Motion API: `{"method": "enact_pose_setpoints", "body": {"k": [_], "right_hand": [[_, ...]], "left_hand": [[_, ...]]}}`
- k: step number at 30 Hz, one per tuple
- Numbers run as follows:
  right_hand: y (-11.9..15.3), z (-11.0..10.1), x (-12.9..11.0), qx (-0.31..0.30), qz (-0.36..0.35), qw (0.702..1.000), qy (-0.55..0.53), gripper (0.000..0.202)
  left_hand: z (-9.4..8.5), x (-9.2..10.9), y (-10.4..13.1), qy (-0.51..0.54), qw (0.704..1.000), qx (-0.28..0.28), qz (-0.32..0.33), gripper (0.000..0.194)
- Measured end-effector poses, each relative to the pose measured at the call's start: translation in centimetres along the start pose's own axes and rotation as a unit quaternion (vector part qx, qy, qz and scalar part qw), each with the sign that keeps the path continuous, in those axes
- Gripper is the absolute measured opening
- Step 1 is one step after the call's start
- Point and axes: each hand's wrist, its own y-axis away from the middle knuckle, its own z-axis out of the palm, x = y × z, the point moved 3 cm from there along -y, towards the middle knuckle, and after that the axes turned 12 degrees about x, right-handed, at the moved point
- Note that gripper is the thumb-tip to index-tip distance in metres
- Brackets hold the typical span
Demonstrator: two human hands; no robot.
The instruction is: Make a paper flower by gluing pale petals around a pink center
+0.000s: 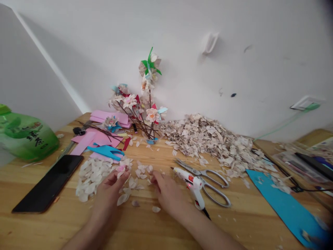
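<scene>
My left hand is closed on a small flower with a pink centre and pale petals, held just above the loose petals. My right hand is low over the table, its fingertips by a petal at the right edge of the scattered white petals; whether it grips one is too blurred to tell. A heap of pale petals spreads to the left of my left hand. Right of my right hand lie a white glue gun with a small red light and grey-handled scissors.
Handmade flowers on twigs stand at the back, beside a large flake pile. Pink sheets, blue paper, a black phone and a green pouch are left. A blue sheet lies right.
</scene>
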Motion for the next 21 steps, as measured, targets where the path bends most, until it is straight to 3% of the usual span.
{"method": "enact_pose_setpoints", "body": {"k": [5, 10, 15, 21], "right_hand": [[0.2, -1.1, -0.1, 0.008, 0.023, 1.000, 0.000, 0.040], [-0.4, -0.4, -0.6, -0.001, 0.000, 1.000, 0.013, 0.028], [-0.6, 0.4, -0.6, -0.009, -0.024, 0.999, 0.026, 0.030], [-0.2, -0.1, -1.0, 0.000, -0.040, 0.999, 0.019, 0.030]], "left_hand": [[0.1, -0.1, -0.1, 0.026, 0.998, -0.006, -0.055, 0.027], [0.1, 0.0, -0.1, 0.041, 0.997, 0.007, -0.061, 0.028], [0.0, 0.3, 0.0, 0.031, 0.998, 0.011, -0.062, 0.030], [-0.1, 0.5, 0.0, 0.021, 0.998, 0.030, -0.048, 0.031]]}}
